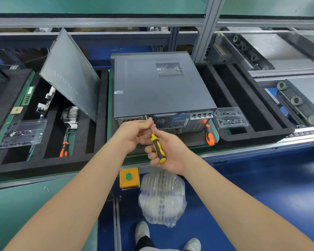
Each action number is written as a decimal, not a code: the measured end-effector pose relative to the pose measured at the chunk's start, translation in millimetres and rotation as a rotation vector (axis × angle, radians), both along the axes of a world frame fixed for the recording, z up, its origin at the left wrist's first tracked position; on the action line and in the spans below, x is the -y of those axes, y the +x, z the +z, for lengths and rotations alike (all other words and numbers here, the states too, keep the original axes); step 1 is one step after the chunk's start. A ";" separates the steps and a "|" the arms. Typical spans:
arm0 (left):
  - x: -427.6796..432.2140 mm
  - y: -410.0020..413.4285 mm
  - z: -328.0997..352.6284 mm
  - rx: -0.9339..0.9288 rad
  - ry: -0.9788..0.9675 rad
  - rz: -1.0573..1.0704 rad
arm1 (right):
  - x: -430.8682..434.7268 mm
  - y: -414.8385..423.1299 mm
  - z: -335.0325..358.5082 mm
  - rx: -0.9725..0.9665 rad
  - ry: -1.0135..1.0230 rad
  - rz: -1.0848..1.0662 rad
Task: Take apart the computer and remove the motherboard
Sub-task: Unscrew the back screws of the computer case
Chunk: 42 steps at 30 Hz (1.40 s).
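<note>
A grey desktop computer case (158, 86) lies flat on the green mat, its side cover on and its rear panel (172, 121) facing me. My right hand (168, 153) grips the yellow-and-black handle of a screwdriver (158, 148). Its tip sits at a screw at the top left of the rear panel. My left hand (136, 132) pinches the screwdriver's metal shaft close to the tip. The motherboard inside the case is hidden.
An orange-handled screwdriver (209, 135) lies right of the case beside a clear screw tray (230, 117). A black foam tray (252, 105) stands at the right. At the left, a removed side panel (71, 73) leans over another tray with parts, an orange screwdriver (64, 149) and a clear box (24, 133).
</note>
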<state>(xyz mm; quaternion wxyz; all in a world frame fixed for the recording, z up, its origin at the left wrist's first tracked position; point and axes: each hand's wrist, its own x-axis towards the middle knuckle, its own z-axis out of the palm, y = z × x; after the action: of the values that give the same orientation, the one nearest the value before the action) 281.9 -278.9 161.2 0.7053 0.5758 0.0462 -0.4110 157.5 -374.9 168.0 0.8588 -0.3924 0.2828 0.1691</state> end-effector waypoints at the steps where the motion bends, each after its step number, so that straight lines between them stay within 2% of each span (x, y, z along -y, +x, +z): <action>1: -0.7 0.2 0.4 -0.013 -0.011 -0.016 | 1.3 -3.6 -3.4 0.036 0.226 -0.030; 2: -1.0 0.2 0.8 -0.023 -0.024 -0.028 | 2.2 -6.5 -6.6 0.067 0.370 -0.058; 4: -1.3 1.1 0.0 -0.028 -0.036 -0.036 | 2.1 -8.4 -10.9 0.100 0.468 -0.090; 6: -2.3 2.9 -1.5 -0.022 -0.032 -0.045 | -1.0 -5.2 -9.3 0.106 0.403 -0.121; 7: -3.0 3.9 -2.0 -0.023 -0.032 -0.049 | -2.3 -2.6 -7.9 0.108 0.300 -0.120; 12: -5.5 4.2 -4.1 -0.022 -0.044 -0.041 | -10.1 4.4 1.3 0.071 -0.561 -0.049; 13: -5.1 3.1 -4.2 -0.021 -0.045 -0.035 | -11.7 4.8 2.7 0.067 -0.777 -0.029; 16: -3.3 -0.9 -3.3 -0.019 -0.048 -0.014 | -16.9 5.3 4.1 0.051 -1.619 0.122; 17: -2.7 -2.3 -2.6 -0.016 -0.051 -0.009 | -18.9 5.0 3.5 0.044 -1.823 0.166; 19: -1.0 -5.2 -1.9 0.007 -0.045 0.001 | -21.2 4.7 -2.3 0.039 -2.006 0.206; 21: 1.4 -6.8 -2.4 0.032 -0.025 0.030 | -17.6 3.5 -4.8 0.064 -1.918 0.152; 23: 3.3 -5.8 -2.2 0.042 -0.013 0.047 | -11.2 5.8 -6.0 0.090 -1.565 0.050; 24: 3.6 -4.6 -1.6 0.042 -0.009 0.038 | -8.6 7.4 -5.0 0.077 -1.265 -0.009; 26: 2.5 -2.3 0.2 0.032 0.009 0.001 | -6.7 7.0 -1.8 -0.001 -0.540 -0.040; 27: 1.1 -1.1 0.9 0.027 0.022 -0.016 | -6.1 3.9 0.7 -0.010 -0.238 -0.025; 28: -0.2 -0.1 1.2 0.022 0.027 -0.026 | -4.4 0.9 0.6 0.007 -0.019 -0.019; 30: -2.1 1.1 1.3 0.005 0.007 -0.033 | -1.9 -2.1 -0.9 0.059 0.213 -0.038; 32: -3.1 1.7 1.1 -0.019 -0.017 -0.030 | -2.6 -0.4 -0.5 0.075 0.222 -0.072; 34: -3.2 2.0 0.4 -0.032 -0.037 -0.029 | -5.5 2.4 0.1 0.086 0.015 -0.073; 37: -2.9 1.2 -1.5 -0.018 -0.052 -0.028 | -9.5 7.0 -0.3 0.071 -0.497 -0.035; 38: -2.6 0.6 -2.3 -0.015 -0.056 -0.019 | -10.7 7.8 -0.3 0.060 -0.776 0.007; 40: -2.0 -0.8 -3.0 -0.018 -0.051 -0.004 | -14.5 8.5 0.5 0.022 -1.462 0.161; 41: -1.4 -1.4 -2.8 -0.025 -0.046 0.003 | -18.4 7.4 0.0 0.008 -1.734 0.233; 42: -0.7 -1.8 -2.5 -0.033 -0.045 0.012 | -21.4 6.6 -1.6 0.005 -1.906 0.273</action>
<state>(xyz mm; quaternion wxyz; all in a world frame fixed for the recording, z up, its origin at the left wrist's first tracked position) 280.1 -278.1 158.7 0.7197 0.5527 0.0521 -0.4170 164.1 -353.5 166.4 0.1527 -0.9551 0.2517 -0.0342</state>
